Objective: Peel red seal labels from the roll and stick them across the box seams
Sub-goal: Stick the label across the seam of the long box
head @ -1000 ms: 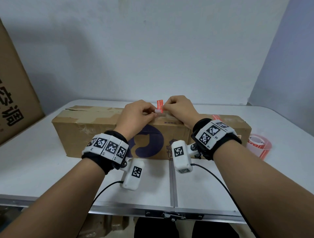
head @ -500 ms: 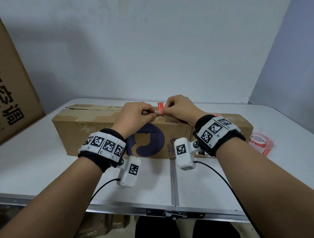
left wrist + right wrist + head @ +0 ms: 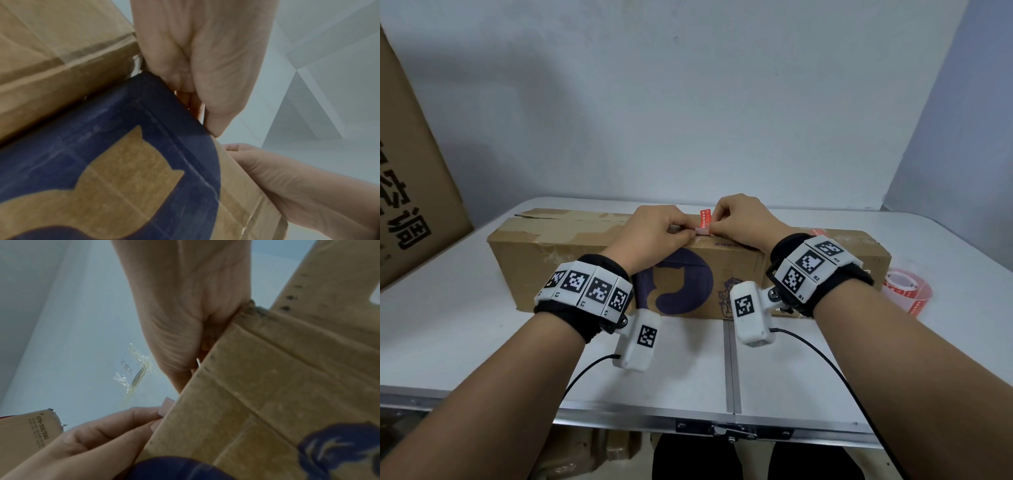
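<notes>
1. Head view: both fists meet over the top front edge of the box point(image 3: 592, 260). The left hand point(image 3: 654, 236) and right hand point(image 3: 743, 222) each pinch the low end of one red label point(image 3: 705, 219), which stands up between them, not yet pressed flat. My read: placing step, and next the label must be laid across the seam and rubbed down. The roll point(image 3: 907, 287) sits on the table point(image 3: 465, 329), right of the box.
2. Left wrist view: left hand point(image 3: 205, 61) curled at the box point(image 3: 61, 65) edge; matte, creased cardboard, dark blue print. Label hidden.
3. Right wrist view: right hand point(image 3: 185, 313) curled at the worn, fuzzy box point(image 3: 287, 369) edge; left fingertips point(image 3: 164, 407) touch it.
</notes>
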`<state>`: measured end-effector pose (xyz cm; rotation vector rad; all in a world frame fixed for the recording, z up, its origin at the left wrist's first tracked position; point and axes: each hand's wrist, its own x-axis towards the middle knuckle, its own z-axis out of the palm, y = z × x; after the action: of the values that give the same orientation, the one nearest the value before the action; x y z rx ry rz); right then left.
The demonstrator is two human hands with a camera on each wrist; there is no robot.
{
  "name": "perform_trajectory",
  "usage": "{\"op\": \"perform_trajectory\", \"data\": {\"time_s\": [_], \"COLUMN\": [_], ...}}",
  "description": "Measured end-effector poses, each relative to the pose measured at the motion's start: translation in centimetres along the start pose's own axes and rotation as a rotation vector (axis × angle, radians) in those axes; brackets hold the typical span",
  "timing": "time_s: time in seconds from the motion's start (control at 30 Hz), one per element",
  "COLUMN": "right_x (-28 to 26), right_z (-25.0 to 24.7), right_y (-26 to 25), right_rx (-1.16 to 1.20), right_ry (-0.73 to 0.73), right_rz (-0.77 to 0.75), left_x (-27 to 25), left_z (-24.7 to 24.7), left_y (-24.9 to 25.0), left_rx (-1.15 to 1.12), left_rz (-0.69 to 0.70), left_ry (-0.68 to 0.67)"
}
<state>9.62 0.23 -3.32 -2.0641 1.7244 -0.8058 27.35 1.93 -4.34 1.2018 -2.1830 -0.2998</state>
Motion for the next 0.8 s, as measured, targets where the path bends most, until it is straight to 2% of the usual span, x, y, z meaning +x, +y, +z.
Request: {"op": "perform_trajectory", "data": {"time_s": [0.17,0.6,0.8], "right_x": [-0.2,1.6,2.1], "right_z": [0.1,0.4,0.9], "right_y": [-0.1,0.1,0.4], "right_rx": [-0.040,-0.141,-0.141], "right_ry": [0.030,0.050,0.105], "right_rz": [-0.018,0.067,0.108], "left_x": [0.0,0.1,0.2], "left_z": [0.1,0.1,0.1], "left_y": [-0.4,-0.8,-0.9], "left_rx": [0.035,-0.006,-0.025], "left_rz": [0.009,0.002,0.010], "left_ry": [-0.006,-0.009,-0.021]}}
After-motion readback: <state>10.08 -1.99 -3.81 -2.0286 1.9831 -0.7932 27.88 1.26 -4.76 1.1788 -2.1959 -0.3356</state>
